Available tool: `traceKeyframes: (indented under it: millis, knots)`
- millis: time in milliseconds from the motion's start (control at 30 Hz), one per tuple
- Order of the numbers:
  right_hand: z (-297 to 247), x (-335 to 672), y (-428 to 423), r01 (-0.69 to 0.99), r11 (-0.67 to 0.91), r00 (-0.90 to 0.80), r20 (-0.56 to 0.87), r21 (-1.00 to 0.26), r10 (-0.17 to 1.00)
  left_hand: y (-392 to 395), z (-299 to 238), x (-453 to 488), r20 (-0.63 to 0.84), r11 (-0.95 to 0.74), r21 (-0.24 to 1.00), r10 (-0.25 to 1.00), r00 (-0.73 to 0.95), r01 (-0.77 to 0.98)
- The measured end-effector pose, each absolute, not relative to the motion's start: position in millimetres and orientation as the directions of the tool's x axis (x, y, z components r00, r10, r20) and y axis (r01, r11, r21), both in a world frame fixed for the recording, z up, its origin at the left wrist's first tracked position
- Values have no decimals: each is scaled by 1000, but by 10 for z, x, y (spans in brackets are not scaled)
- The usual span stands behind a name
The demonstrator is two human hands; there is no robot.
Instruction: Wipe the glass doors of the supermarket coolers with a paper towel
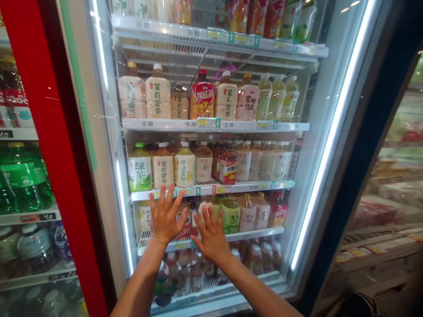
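Observation:
My left hand is raised with its fingers spread, in front of the lower shelves of a lit drinks fridge. Beside it, slightly lower, my right hand also has its fingers apart, palm toward the fridge. Neither hand holds anything I can see. A pale patch shows by the right fingertips; I cannot tell whether it is a reflection. Faint reflections suggest a glass door; contact with it is unclear. Behind the hands stand a green tea bottle, a jasmine tea bottle and a light green bottle.
A red-framed fridge with green soda bottles stands at left. Light strips run up the lit fridge's sides. An ice tea bottle stands on an upper shelf. Blurred shelves of goods are at right.

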State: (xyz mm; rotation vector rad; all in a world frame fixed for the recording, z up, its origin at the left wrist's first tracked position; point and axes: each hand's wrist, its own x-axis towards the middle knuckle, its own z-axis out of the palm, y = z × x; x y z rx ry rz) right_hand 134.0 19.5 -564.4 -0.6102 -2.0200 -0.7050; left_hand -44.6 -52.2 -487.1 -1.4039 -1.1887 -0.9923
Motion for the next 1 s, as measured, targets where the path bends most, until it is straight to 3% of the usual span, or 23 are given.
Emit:
traceKeyframes:
  millis: [100,267,333,500,567,733,800,900,1000]
  knots:
    - [-5866,1419,223,592,733,-572,816,337,87,-534,-4877,-436,970,8,-185,162,181,983]
    - [-4777,1290,382,646,732,-436,891,214,125,-547,-4891,-431,966,35,-183,190,173,982]
    - [-4653,1211,370,654,733,-408,903,189,132,-549,-4897,-437,964,33,-178,207,168,983]
    - [-5650,1310,154,586,744,-569,817,322,95,-549,-4888,-445,963,12,-182,205,175,983]
    - [-5805,1391,162,564,740,-611,788,367,75,-551,-4878,-445,964,7,-185,197,180,983]
    - [-4828,1510,509,735,652,-391,901,183,188,-543,-4870,-457,965,-5,-191,183,189,982]
    - [-4673,1548,581,763,628,-357,909,151,215,-532,-4875,-466,965,-10,-190,184,188,982]
    - [-5214,1643,459,737,651,-420,877,180,234,-519,-4879,-476,964,-10,-190,186,188,982]
    - [-5901,1776,322,629,701,-550,830,337,94,-517,-4872,-476,965,-3,-195,179,192,981]
